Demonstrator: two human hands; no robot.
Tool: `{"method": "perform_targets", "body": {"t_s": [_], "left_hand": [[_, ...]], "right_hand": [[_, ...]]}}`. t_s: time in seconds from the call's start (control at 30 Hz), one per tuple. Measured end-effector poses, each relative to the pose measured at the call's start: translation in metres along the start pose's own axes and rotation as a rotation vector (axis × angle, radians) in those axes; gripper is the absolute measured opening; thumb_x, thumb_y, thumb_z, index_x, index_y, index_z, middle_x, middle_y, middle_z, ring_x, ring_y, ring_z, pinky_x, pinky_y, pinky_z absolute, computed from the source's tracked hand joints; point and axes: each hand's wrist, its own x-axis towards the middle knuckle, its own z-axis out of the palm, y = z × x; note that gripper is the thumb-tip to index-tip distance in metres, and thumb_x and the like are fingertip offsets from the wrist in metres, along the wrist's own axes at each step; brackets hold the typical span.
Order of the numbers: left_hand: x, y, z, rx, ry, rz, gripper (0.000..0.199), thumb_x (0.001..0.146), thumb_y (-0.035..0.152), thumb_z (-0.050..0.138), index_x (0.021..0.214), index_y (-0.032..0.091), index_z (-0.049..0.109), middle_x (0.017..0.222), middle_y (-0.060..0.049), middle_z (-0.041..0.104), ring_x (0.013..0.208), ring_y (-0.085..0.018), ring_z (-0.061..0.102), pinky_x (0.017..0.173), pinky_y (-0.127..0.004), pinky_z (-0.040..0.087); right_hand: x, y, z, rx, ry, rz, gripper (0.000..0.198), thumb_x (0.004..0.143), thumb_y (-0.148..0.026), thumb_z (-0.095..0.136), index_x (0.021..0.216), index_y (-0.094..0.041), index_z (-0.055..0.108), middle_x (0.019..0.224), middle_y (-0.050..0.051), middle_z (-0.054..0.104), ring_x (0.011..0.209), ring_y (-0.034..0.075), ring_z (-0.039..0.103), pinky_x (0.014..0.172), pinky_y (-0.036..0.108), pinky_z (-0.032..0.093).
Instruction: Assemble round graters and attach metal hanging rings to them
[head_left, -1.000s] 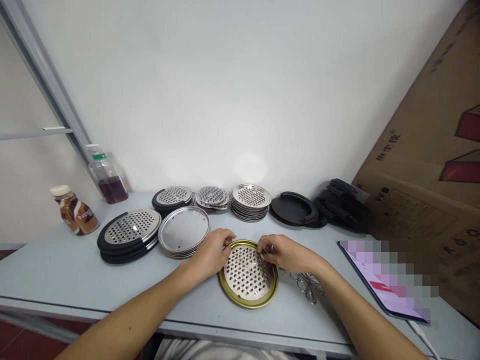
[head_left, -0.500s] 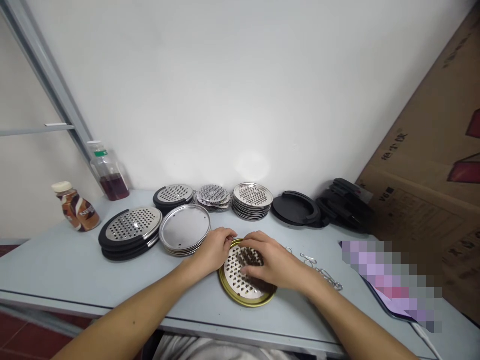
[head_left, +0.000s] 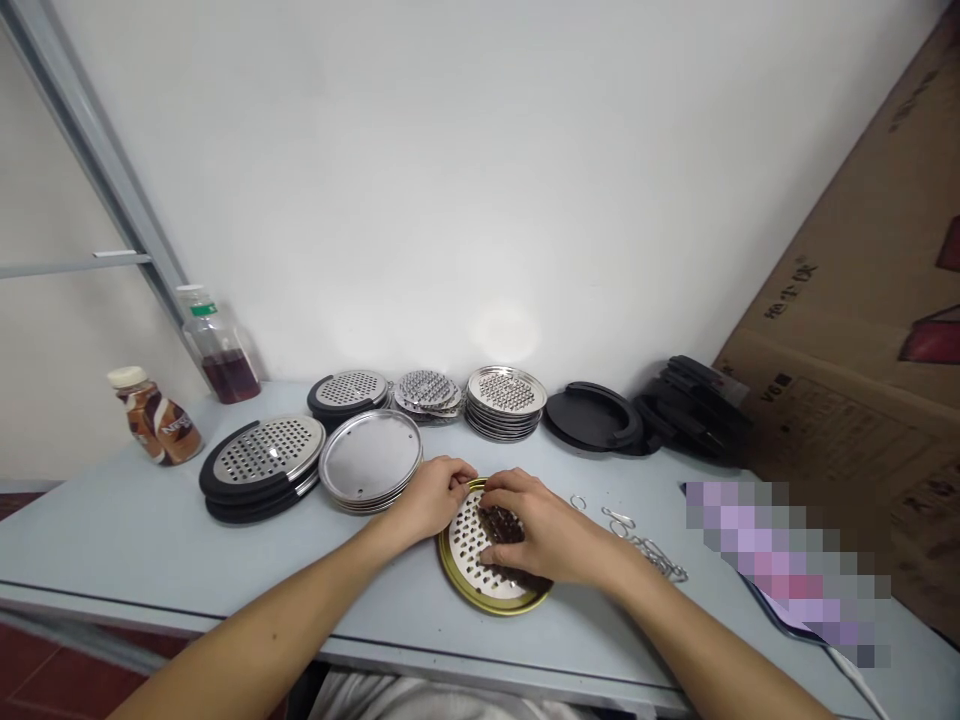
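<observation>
Because the perforated disc [head_left: 466, 560] may have sharp-edged holes, I'd do well to touch it lightly and keep it flat within its gold rim [head_left: 493, 606], on the counter [head_left: 390, 620] in front of me. Over its right half my right hand [head_left: 534, 530] arches, thumb and fingers apart. My left hand [head_left: 435, 495] curls at the rim's far left edge; I cannot tell whether its fingers pinch it. Both forearms [head_left: 300, 605] slant inward, toward the disc.
</observation>
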Motion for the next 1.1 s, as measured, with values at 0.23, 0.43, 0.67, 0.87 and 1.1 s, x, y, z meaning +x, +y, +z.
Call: {"method": "perform_targets", "body": {"t_s": [0.23,0.43,0.67,0.87,1.1], "left_hand": [[-0.001,0.0,0.0,0.004,-0.006,-0.012,0.027,0.078,0.015,0.055,0.1,0.015,0.07,0.094,-0.007,0.07,0.084,-0.019,0.063,0.078,-0.029,0.049],[0.002,0.0,-0.002,-0.057,-0.059,-0.054,0.027,0.078,0.015,0.054,0.099,0.015,0.07,0.092,-0.006,0.07,0.081,-0.018,0.063,0.074,-0.027,0.049],[0.004,-0.003,0.002,-0.119,-0.093,-0.13,0.036,0.074,0.014,0.057,0.108,0.013,0.069,0.09,-0.007,0.068,0.077,-0.018,0.061,0.072,-0.028,0.048],[0.004,-0.003,0.001,-0.14,-0.106,-0.103,0.034,0.074,0.014,0.057,0.105,0.014,0.069,0.092,-0.007,0.07,0.082,-0.018,0.062,0.076,-0.029,0.048],[0.006,-0.001,-0.001,-0.16,-0.143,-0.132,0.034,0.073,0.014,0.057,0.105,0.014,0.07,0.09,-0.006,0.071,0.081,-0.019,0.063,0.076,-0.03,0.048]], "right_hand": [[0.006,0.017,-0.01,0.006,0.182,0.087,0.027,0.083,-0.036,0.062,0.105,-0.02,0.065,0.102,0.007,0.062,0.093,0.021,0.058,0.085,0.033,0.045],[0.003,0.019,-0.009,-0.029,0.034,0.08,0.032,0.077,-0.04,0.068,0.104,-0.021,0.067,0.102,0.008,0.06,0.101,0.024,0.054,0.089,0.035,0.043],[0.004,0.017,-0.006,-0.068,-0.024,0.073,0.033,0.078,-0.042,0.067,0.101,-0.018,0.067,0.102,0.009,0.061,0.099,0.025,0.054,0.087,0.035,0.044],[0.003,0.013,-0.006,-0.063,-0.025,0.071,0.033,0.08,-0.04,0.065,0.104,-0.017,0.067,0.107,0.01,0.06,0.102,0.026,0.053,0.089,0.035,0.043],[0.003,0.012,-0.006,-0.069,-0.039,0.064,0.034,0.08,-0.042,0.064,0.104,-0.018,0.067,0.107,0.011,0.059,0.103,0.026,0.052,0.09,0.037,0.043]]}}
